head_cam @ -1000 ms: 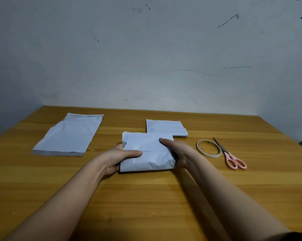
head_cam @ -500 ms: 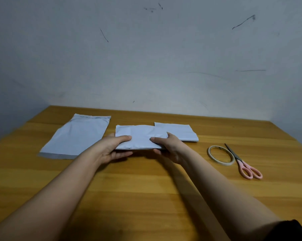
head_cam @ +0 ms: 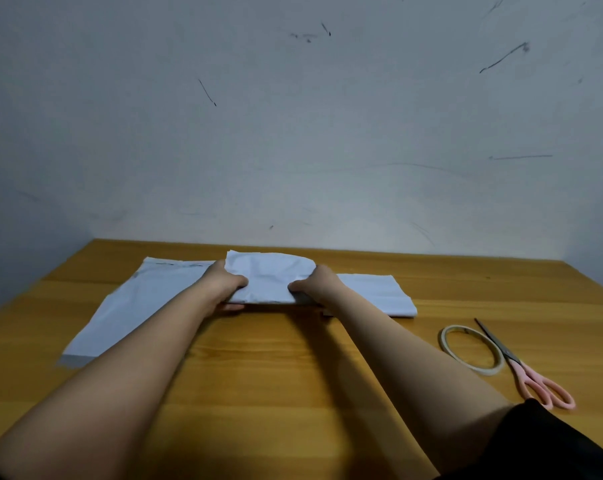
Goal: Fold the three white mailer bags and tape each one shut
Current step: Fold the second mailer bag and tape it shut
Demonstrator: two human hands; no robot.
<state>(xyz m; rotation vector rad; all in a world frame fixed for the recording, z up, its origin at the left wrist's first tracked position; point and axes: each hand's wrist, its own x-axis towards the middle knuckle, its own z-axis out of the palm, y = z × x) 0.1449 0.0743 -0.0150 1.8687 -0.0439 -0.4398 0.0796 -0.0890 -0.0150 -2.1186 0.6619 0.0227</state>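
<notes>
Both hands hold the crumpled, folded white plastic mailer bag [head_cam: 269, 277] just above the wooden table [head_cam: 293, 375], near its far edge at about twelve o'clock from the person. The left hand [head_cam: 224, 284] grips the bag's left side, thumb on top and fingers curled beneath; the right hand [head_cam: 319, 282] pinches the right side the same way. To do this fold well, I judge the layers should be kept squared between thumbs and fingers, the bag laid down flat, and the crease pressed hard before either hand lets go, since springy film like this probably reopens. One hand likely has to pin the fold while the other fetches tape. The flat, unfolded white mailer bag [head_cam: 137, 306] lies at ten o'clock of the held one, partly under the left forearm. A second folded white mailer bag [head_cam: 379, 296] rests at three o'clock, close behind the right wrist; whether it touches the held bag I cannot tell. The ring-shaped roll of pale tape [head_cam: 471, 349] and the pink-handled scissors [head_cam: 525, 368] lie touching at four o'clock, within the right hand's reach with nothing between.
</notes>
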